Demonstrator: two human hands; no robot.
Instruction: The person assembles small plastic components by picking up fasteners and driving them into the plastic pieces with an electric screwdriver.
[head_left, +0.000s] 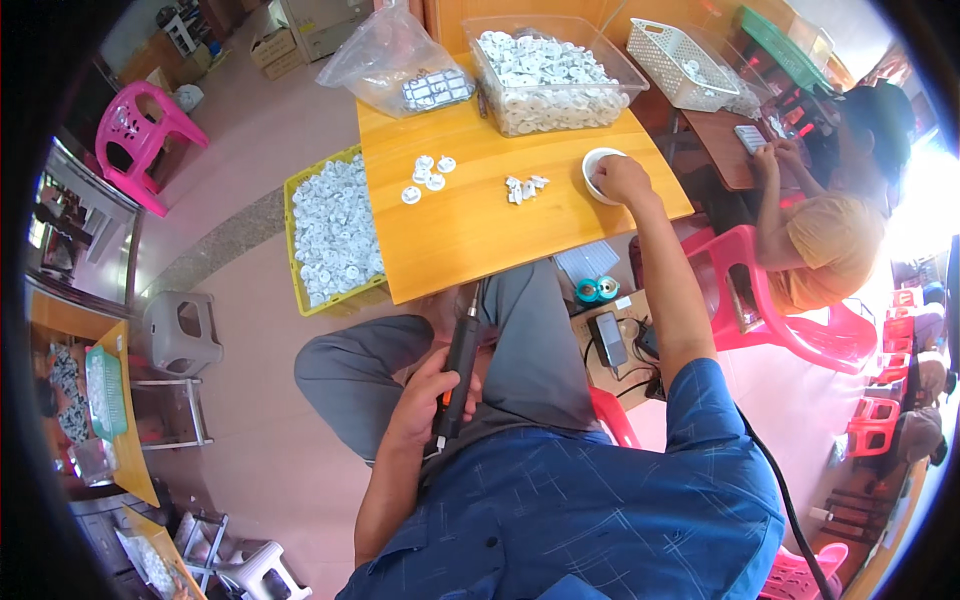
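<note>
My left hand (425,405) is wrapped round a black electric screwdriver (461,365), held upright over my lap with its bit close to the table's front edge. At the right side of the yellow table (450,240), my right hand (622,180) reaches into a small white bowl (592,160). Its fingers are bent down inside the rim, and whatever they pinch is hidden. Left of the bowl lies a little heap of small white plastic parts (524,188). Several round white discs (428,175) are spread further left on the tabletop.
A clear bin (560,118) full of white parts and a plastic bag (395,60) stand at the table's back. Left of the table sits a yellow crate (300,270) heaped with white pieces. Another person (820,240) works at the right, by a pink chair (745,270).
</note>
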